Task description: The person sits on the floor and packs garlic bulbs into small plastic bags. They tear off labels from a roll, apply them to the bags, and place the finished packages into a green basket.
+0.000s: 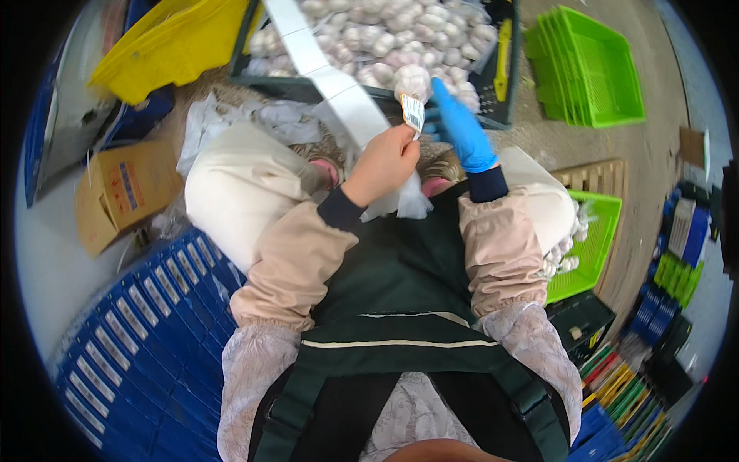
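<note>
My bare left hand [385, 166] pinches a small printed label [413, 111] with an orange edge, between thumb and fingertips. Just beyond the label is a garlic bulb [412, 84], looking larger than the others and overlapping the near rim of a dark crate [262, 84]. My right hand [465, 128], in a blue glove, is beside this bulb, one finger extended along its side. Whether it grips the bulb is unclear. Many garlic bulbs [398, 34] fill the crate. A strip of white blank labels [335, 84] runs over the crate's rim down towards my left hand.
Stacked green baskets [583, 69] stand right of the crate; another green basket [600, 254] with garlic sits by my right knee. Yellow baskets [173, 46] are at upper left, above a cardboard box [127, 190]. Blue crates [156, 346] line my left side.
</note>
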A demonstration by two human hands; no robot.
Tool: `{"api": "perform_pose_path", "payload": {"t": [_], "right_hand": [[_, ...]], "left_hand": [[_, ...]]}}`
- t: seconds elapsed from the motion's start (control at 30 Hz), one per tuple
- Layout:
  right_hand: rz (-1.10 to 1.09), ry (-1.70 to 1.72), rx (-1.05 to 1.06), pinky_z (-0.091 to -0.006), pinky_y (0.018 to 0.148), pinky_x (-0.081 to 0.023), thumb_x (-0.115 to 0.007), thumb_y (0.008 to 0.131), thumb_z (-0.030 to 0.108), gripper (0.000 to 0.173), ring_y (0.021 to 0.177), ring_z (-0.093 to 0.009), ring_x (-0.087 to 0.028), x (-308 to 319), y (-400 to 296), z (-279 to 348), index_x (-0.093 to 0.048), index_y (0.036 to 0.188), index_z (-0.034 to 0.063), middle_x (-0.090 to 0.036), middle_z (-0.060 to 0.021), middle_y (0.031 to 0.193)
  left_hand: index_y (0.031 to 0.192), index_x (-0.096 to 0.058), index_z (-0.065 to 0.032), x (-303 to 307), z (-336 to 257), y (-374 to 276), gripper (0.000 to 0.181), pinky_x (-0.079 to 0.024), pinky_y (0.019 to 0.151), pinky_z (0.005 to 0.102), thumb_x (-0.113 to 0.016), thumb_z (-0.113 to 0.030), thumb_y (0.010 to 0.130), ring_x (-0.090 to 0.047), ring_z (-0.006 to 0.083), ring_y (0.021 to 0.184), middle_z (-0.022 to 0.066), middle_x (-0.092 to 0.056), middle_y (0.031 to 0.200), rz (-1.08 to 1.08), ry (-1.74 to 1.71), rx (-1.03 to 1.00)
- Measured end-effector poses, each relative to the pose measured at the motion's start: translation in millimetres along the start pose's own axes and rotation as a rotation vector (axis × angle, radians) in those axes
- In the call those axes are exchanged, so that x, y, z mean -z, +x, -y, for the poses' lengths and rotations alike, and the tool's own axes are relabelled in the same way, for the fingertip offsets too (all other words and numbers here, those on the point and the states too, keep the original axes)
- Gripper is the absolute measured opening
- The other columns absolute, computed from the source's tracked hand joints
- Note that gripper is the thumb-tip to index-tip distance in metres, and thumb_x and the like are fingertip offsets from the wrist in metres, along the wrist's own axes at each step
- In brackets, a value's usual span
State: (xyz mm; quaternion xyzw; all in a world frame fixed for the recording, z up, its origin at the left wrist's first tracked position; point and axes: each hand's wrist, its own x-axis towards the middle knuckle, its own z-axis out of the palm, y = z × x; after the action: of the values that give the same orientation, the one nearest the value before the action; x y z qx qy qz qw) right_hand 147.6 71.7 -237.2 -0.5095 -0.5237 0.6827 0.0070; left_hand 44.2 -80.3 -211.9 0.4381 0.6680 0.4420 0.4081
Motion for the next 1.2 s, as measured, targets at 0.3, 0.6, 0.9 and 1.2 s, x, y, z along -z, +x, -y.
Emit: {"api": "perform_pose_path", "payload": {"t": [0.3,0.6,0.9,1.2], "right_hand": [[-0.145,1.3,0.578,-0.0303,0.062,-0.055,-0.055,0.09,0.041,0.046,0.073,-0.02,-0.065,72.6,-71.7,-29.5,-0.055,0.114,0.0026,-0.066,-0.0117,0.095],[-0.187,1.632,0.911,-0.0457,0.1,-0.04,-0.058,0.089,0.04,0.051,0.11,-0.034,-0.052,191.4,-170.8,-69.2,-0.05,0.121,0.0016,-0.052,-0.0209,0.123],[0.537,1.074,0.086,-0.0358,0.096,-0.045,-0.056,0.095,0.026,0.052,0.112,-0.023,-0.056,-24.7,-105.3,-51.5,-0.041,0.136,-0.0014,-0.055,-0.0182,0.125],[-0.011,0.34,0.601,-0.027,0.086,-0.047,-0.069,0.084,0.012,0.074,0.1,-0.014,-0.058,-51.1,-111.7,0.2,-0.027,0.144,0.0005,-0.06,-0.0129,0.117]], "left_hand": [[0.115,-0.062,-0.0067,-60.3,-58.0,-29.1,0.03,-0.041,0.049,0.0333,-0.066,-0.012,0.085,-0.054,0.0195,0.052,0.0101,-0.059,0.063,0.095,0.104,-0.22],[0.114,-0.059,-0.0009,-40.8,-55.9,-34.6,0.019,-0.029,0.054,0.0172,-0.053,-0.008,0.097,-0.038,0.0011,0.063,-0.0056,-0.049,0.076,-0.323,-0.558,-0.17],[0.102,-0.059,-0.0021,-21.7,-49.3,-69.5,0.015,-0.027,0.051,0.0181,-0.048,-0.011,0.1,-0.036,0.0038,0.058,0.0,-0.052,0.078,-0.53,-0.608,-0.307],[0.097,-0.068,-0.0039,3.4,-37.2,-85.8,0.019,-0.044,0.077,0.0321,-0.07,-0.01,0.078,-0.055,0.0226,0.089,0.0076,-0.063,0.091,-0.325,-0.026,-0.165]]}}
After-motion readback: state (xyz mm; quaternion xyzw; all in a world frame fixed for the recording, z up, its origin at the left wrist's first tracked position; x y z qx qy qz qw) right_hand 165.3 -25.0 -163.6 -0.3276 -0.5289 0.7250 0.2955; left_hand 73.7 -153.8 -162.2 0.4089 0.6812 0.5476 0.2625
